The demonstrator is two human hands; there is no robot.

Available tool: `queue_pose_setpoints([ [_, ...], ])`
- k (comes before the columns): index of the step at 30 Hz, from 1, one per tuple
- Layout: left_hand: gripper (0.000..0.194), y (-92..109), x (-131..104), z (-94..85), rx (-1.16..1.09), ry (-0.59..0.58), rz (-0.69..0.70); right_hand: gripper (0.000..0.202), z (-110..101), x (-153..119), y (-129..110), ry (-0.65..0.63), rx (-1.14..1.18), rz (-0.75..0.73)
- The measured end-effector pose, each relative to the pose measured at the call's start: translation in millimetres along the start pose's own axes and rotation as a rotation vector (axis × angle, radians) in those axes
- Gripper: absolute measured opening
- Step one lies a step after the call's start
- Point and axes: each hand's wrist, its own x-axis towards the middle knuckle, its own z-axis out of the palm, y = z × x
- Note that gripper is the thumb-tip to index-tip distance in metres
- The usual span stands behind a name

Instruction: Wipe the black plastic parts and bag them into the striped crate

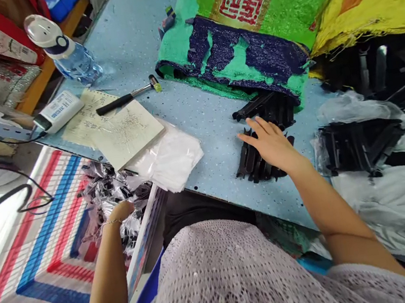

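Over a pile of black plastic parts (252, 163) on the blue speckled table (209, 119), my right hand (268, 145) is spread with its fingers apart. More black parts (276, 109) stick out of the mouth of a green sack (241, 58), just beyond my fingertips. At the left, my left hand (122, 211) hangs over a striped basket (66, 275), beside crumpled plastic bags with dark contents (106, 184). The fingers of my left hand are hidden, so what they do does not show.
Left on the table are a hammer (121, 102), a cream pad (126, 133), clear plastic bags (176, 155), a white device (61, 111) and a water bottle (72, 57). To the right lie bagged black parts (358, 142) and a yellow sack (383, 5).
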Motion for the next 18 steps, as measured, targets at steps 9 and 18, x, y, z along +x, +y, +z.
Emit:
queue_pose_setpoints([
  [9,0.016,138,39,91.2,0.192,0.134,0.298,0.042,-13,27,-11,-0.299,0.141,-0.083],
  [18,0.025,119,78,75.0,-0.422,0.112,-0.087,0.049,18,19,-71,-0.210,1.703,0.147],
])
